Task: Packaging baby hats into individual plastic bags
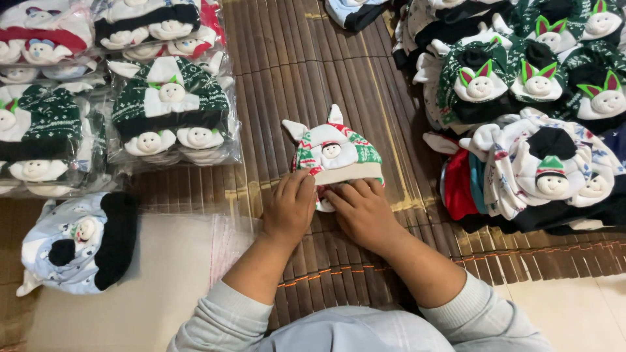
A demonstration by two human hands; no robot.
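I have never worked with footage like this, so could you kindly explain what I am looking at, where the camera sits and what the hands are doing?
There is no machine here: one camera sits on a person's head and looks down at their own two bare hands. The left hand and right hand both press on the lower edge of a small knitted hat, white with red and green patterns and pointed ears. It lies on a brown slatted mat. To the left are bagged hats in clear plastic and a pale blue hat; to the right is a loose pile of hats.
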